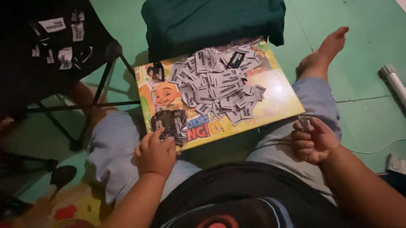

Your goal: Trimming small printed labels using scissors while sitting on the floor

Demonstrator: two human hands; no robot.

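I see left hand (155,154) pinching black label stack (169,124); right hand (313,139) closed on small snips (304,122); grey label pile (220,84) on board (283,101) mostly unsorted.

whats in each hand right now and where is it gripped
The right hand pinches a small metal tool, perhaps snips, by its lower end. The left hand rests its fingertips on the black labels, not clearly gripping them.

Dark label bundle (169,125) flat on cartoon board's (277,98) corner

The small metal tool (304,123) is mostly buried between the right hand's (313,141) curled fingers (302,144), its kind unclear.
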